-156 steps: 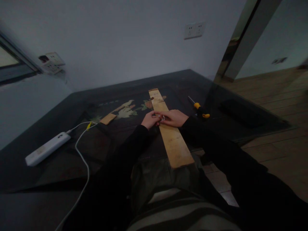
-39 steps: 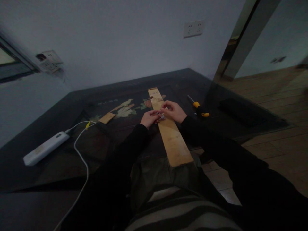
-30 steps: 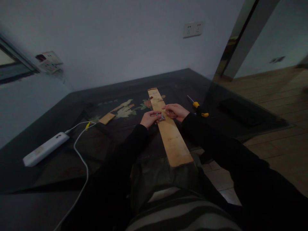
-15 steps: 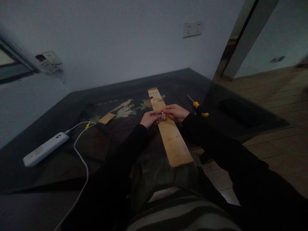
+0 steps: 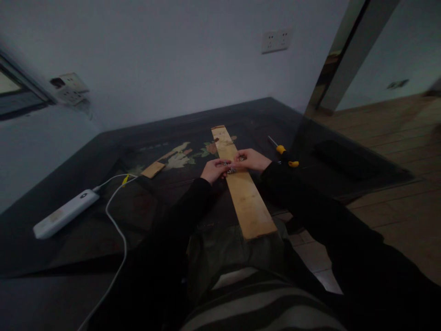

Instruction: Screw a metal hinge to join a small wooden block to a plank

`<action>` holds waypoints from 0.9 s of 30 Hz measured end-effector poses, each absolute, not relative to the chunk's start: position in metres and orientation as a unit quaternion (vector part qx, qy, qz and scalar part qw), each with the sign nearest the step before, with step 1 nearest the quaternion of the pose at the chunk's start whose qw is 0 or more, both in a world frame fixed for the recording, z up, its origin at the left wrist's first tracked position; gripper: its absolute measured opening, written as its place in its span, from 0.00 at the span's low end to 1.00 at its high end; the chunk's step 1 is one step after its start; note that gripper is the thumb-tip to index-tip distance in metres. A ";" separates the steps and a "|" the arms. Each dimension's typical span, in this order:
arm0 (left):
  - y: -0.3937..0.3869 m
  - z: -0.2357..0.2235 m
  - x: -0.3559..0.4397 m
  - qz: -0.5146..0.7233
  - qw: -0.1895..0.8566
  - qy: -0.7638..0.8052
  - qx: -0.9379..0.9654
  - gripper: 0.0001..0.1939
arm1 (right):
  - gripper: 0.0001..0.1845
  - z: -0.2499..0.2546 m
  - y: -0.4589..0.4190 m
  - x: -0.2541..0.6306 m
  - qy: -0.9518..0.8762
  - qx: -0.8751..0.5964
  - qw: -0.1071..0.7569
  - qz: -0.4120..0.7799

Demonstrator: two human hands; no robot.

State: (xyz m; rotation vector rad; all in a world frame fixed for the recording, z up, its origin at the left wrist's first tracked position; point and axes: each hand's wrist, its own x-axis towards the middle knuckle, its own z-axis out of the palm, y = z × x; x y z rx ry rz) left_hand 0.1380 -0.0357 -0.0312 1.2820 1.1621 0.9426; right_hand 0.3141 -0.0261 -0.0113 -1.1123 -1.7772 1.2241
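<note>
A long wooden board (image 5: 248,197) runs from the table's middle to its near edge, its near end over my lap. My left hand (image 5: 214,170) is closed at the board's left side, fingertips pinching small shiny metal pieces (image 5: 230,170), too small to identify for certain. From the right, my right hand (image 5: 253,160) reaches across the board, thumb and fingertips meeting the left fingertips. Its curled fingers hold more small metal bits (image 5: 242,158). The fingers partly hide the pieces. To the right lies a screwdriver (image 5: 281,150) with a yellow and black handle.
On the dark table (image 5: 186,123) a short wood piece (image 5: 153,169) lies left of the board. Further left sits a white power bank (image 5: 66,214) with a white cable (image 5: 117,223) trailing toward me. A dark flat object (image 5: 344,158) lies at the right. The wall (image 5: 179,59) borders the table's back.
My right hand's fingers have curled inward, showing metal bits within, and its thumb has shifted toward the left fingertips. My left hand and the board stay in place.
</note>
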 end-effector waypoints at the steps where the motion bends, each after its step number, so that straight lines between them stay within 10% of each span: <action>1: -0.036 -0.031 0.138 0.399 0.554 0.491 0.542 0.10 | 0.22 -0.011 -0.026 0.315 -0.705 -0.428 0.338 0.453; 27: -0.033 -0.035 0.137 0.407 0.555 0.478 0.546 0.13 | 0.13 -0.012 -0.028 0.315 -0.829 -0.365 0.292 0.306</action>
